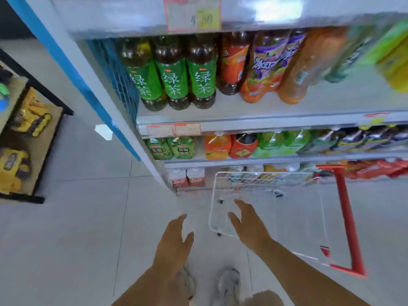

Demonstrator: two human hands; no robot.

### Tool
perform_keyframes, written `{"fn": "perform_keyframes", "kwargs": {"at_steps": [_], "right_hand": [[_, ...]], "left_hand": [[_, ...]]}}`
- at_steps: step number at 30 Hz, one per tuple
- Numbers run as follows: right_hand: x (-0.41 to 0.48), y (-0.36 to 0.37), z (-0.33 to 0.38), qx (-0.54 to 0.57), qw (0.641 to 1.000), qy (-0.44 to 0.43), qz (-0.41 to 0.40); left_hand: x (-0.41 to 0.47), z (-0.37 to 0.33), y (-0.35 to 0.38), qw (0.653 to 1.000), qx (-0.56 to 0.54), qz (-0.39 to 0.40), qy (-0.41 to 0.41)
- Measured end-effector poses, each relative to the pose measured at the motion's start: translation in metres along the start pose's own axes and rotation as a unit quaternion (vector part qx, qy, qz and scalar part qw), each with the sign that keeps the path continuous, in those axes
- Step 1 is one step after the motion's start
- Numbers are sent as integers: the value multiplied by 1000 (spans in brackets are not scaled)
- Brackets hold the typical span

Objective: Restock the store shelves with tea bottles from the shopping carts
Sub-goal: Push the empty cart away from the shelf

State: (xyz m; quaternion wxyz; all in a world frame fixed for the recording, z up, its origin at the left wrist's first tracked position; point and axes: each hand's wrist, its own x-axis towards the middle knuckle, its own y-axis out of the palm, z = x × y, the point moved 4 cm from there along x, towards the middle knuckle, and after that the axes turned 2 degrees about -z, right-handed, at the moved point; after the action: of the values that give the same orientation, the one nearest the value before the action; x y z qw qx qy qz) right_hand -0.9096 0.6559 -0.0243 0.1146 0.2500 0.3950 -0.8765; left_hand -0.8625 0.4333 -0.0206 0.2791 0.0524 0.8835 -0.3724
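Three green-labelled tea bottles (174, 74) stand at the left end of the middle shelf (265, 123), with orange and purple-labelled bottles (265, 65) to their right. A white wire shopping cart (298, 217) with a red handle (346, 217) stands below, in front of the shelves; I see no bottles inside it. My left hand (174, 241) hangs open over the floor, left of the cart. My right hand (249, 224) is open, fingers spread, over the cart's near left corner. Neither hand holds anything.
Lower shelves (276, 159) carry smaller green and orange bottles and cartons. A blue-edged shelf end panel (92, 89) runs down the left. A low dark rack (33, 138) with yellow packs stands far left. My shoes (229, 283) are on the grey tiled floor.
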Motion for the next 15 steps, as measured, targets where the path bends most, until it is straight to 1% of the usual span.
{"fn": "perform_keyframes", "kwargs": {"at_steps": [2, 4, 7, 10, 12, 15], "right_hand": [[-40, -16, -31, -31, 999, 17, 18], [-74, -33, -66, -50, 998, 34, 26], [-110, -62, -118, -60, 997, 42, 30], [-129, -104, -168, -95, 995, 24, 23], [-137, -134, -189, -108, 994, 15, 22], [-138, -173, -209, -137, 990, 4, 29]], "left_hand": [[-36, -12, 22, 997, 55, 52, 22], [-60, -30, 47, 994, 79, 66, 30], [-84, -65, 93, 997, 46, 57, 32], [-106, -106, 143, 999, 6, 36, 36], [-124, -129, 169, 999, -20, 21, 25], [-146, -161, 198, 999, -36, 29, 23]]}}
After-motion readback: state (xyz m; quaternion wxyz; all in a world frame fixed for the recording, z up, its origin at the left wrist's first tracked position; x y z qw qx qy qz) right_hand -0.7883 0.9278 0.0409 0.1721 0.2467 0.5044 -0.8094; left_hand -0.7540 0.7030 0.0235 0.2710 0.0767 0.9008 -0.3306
